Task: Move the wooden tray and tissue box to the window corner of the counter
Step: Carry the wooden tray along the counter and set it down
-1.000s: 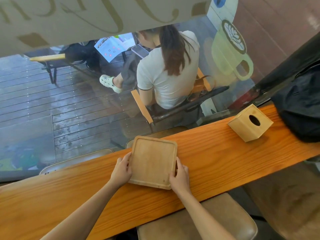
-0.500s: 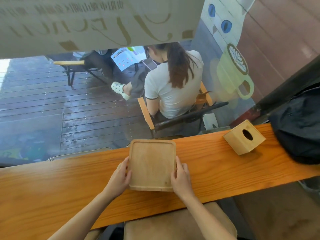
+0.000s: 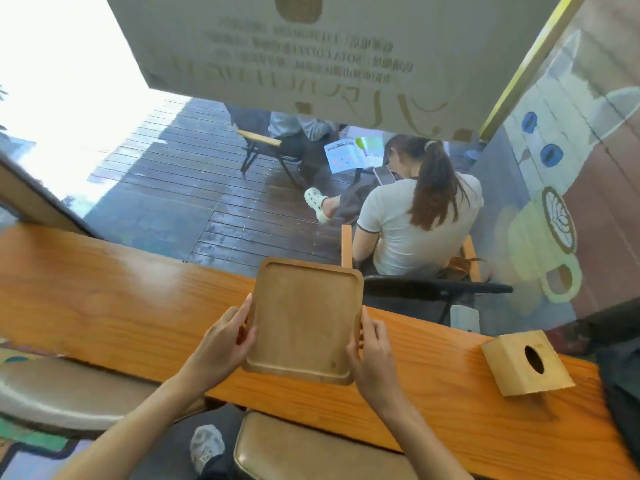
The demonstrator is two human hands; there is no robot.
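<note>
A square wooden tray [image 3: 304,317] with a raised rim is held over the orange wooden counter [image 3: 104,299], its far edge tilted up past the counter's window side. My left hand [image 3: 221,344] grips its left rim and my right hand [image 3: 372,355] grips its right rim, thumbs on top. The wooden tissue box [image 3: 526,362], a cube with an oval hole on top, stands on the counter to the right, apart from both hands.
A window runs along the counter's far side; beyond it a person sits on a chair on wet decking. A dark bag [image 3: 623,386] lies at the counter's right end. Padded stools [image 3: 311,452] stand below the near edge. The counter stretches away to the left.
Both hands have closed on the tray's rims and lifted it off the counter. The view has swung left, so the tissue box now lies further right and lower.
</note>
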